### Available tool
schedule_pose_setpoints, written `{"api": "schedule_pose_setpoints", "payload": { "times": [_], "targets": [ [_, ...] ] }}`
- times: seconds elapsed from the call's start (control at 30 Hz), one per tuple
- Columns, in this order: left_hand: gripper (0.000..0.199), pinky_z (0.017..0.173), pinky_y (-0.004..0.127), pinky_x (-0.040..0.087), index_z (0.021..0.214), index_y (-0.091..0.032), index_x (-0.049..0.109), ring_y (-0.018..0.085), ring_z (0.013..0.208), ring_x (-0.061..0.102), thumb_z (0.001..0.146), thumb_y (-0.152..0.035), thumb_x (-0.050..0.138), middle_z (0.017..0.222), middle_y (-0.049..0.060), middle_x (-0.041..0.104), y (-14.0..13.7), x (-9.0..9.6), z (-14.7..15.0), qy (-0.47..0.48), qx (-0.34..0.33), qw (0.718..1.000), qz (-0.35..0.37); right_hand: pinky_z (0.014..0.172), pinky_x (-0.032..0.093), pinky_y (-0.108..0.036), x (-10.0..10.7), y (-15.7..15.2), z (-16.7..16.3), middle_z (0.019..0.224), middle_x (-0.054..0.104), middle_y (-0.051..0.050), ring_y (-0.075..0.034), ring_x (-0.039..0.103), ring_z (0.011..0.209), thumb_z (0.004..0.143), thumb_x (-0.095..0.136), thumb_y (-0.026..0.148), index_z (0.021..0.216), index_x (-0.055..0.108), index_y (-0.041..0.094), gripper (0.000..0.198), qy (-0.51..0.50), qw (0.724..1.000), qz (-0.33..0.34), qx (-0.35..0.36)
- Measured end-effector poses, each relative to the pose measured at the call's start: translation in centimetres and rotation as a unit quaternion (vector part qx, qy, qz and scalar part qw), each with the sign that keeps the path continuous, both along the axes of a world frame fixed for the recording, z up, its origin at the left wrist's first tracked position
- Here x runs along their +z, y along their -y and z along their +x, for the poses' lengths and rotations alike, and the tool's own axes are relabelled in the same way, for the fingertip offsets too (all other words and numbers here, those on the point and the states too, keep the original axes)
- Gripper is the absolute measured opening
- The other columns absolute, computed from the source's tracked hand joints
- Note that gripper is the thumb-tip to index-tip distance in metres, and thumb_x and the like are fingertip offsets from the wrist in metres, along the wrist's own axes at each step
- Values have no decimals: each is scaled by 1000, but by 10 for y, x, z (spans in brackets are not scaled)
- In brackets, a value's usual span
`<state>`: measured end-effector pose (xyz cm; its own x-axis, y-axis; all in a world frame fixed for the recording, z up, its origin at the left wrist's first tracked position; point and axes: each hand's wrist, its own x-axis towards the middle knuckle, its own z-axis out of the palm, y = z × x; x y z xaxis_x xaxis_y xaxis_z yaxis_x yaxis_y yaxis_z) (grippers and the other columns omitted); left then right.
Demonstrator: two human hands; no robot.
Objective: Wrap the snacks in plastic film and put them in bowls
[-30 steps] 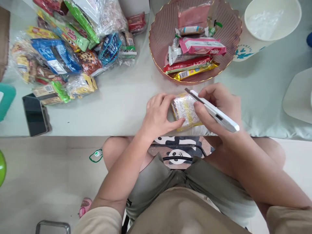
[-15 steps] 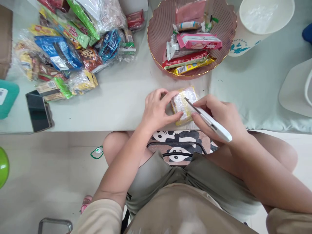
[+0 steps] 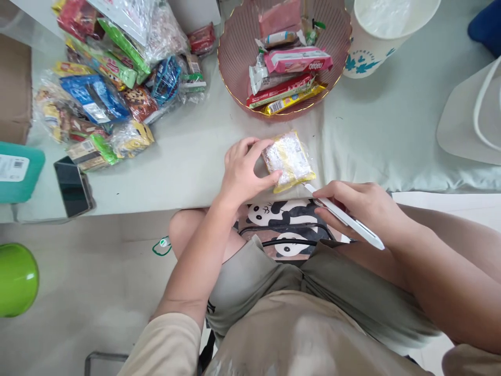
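Observation:
A small square packet [image 3: 291,159] in clear plastic with yellow edges lies near the table's front edge. My left hand [image 3: 245,169] grips its left side between thumb and fingers. In my right hand [image 3: 352,206] is a white utility knife [image 3: 350,222], held with its handle slanting down to the right. The knife's tip is at the packet's lower right edge; whether it touches the plastic I cannot tell.
Behind the packet stands a pink ribbed bowl [image 3: 230,62] holding several wrapped snacks. A heap of snack packets [image 3: 105,89] lies at the left, with a phone [image 3: 72,185] and a teal box [image 3: 19,172] nearby. A paper cup [image 3: 376,47] and a white container [image 3: 465,115] stand right.
The knife has moved from the top of the packet to its lower right edge, pulled toward me. My left hand keeps its grip. The whole view has shifted slightly.

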<state>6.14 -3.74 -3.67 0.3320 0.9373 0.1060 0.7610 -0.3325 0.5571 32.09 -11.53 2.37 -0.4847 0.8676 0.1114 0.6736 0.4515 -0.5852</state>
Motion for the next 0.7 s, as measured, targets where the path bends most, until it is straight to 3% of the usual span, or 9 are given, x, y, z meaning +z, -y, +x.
{"api": "schedule_pose_setpoints", "payload": {
  "times": [0.1, 0.17, 0.23, 0.3, 0.4, 0.5, 0.57, 0.7],
  "targets": [
    [59, 120, 54, 35, 135, -32, 60, 35, 139, 52, 80, -49, 74, 145, 8, 61, 0, 1, 0, -5, -12, 1000, -2, 45, 40, -27, 11, -4, 18, 63, 70, 0, -12, 55, 44, 91, 69, 31, 94, 72, 25, 8, -96, 994, -50, -20],
    [59, 120, 54, 34, 135, -30, 59, 35, 139, 52, 81, -51, 73, 143, 8, 63, 0, 2, 0, -11, -15, 1000, -3, 42, 36, -27, 15, -13, 29, 56, 64, -1, -11, 51, 43, 87, 74, 30, 83, 72, 22, 9, -170, 974, -50, -142],
    [62, 117, 53, 36, 134, -28, 60, 35, 130, 57, 80, -56, 73, 134, 10, 65, 0, 0, 2, -20, -8, 1000, 0, 41, 31, -28, 13, -27, 36, 51, 57, -1, -10, 46, 42, 87, 73, 30, 70, 67, 20, 21, -214, 933, -13, -289],
    [70, 113, 54, 39, 134, -27, 60, 35, 119, 59, 76, -65, 75, 122, 11, 65, 2, -3, 6, -33, 11, 999, 10, 43, 29, -28, 6, -46, 39, 49, 50, 0, -9, 43, 42, 92, 65, 32, 62, 61, 18, 33, -207, 903, -34, -375],
    [82, 107, 55, 42, 131, -27, 62, 35, 110, 57, 69, -80, 74, 109, 11, 60, 6, -10, 11, -45, 45, 997, 33, 49, 30, -28, -4, -74, 35, 48, 48, 3, -7, 41, 46, 91, 65, 30, 60, 56, 18, 34, -70, 918, -122, -371],
    [81, 108, 57, 42, 125, -26, 62, 35, 114, 56, 70, -85, 70, 113, 12, 59, 9, -15, 14, -26, 58, 997, 54, 57, 29, -30, -7, -98, 27, 59, 58, 2, -8, 36, 54, 76, 78, 25, 71, 62, 19, 19, 63, 937, -64, -338],
    [78, 110, 57, 43, 119, -24, 61, 36, 121, 57, 72, -86, 68, 122, 15, 61, 9, -16, 13, -6, 45, 997, 68, 62, 30, -32, -7, -108, 24, 70, 63, -1, -9, 36, 59, 70, 83, 23, 87, 68, 19, 23, 108, 931, -29, -347],
    [65, 115, 55, 44, 111, -22, 57, 36, 138, 53, 85, -81, 54, 142, 19, 60, 7, -11, 7, 51, -24, 994, 95, 66, 32, -35, -13, -118, 29, 81, 69, -5, -16, 49, 71, 72, 84, 32, 109, 72, 21, 41, 176, 913, -80, -360]
  ]
}}
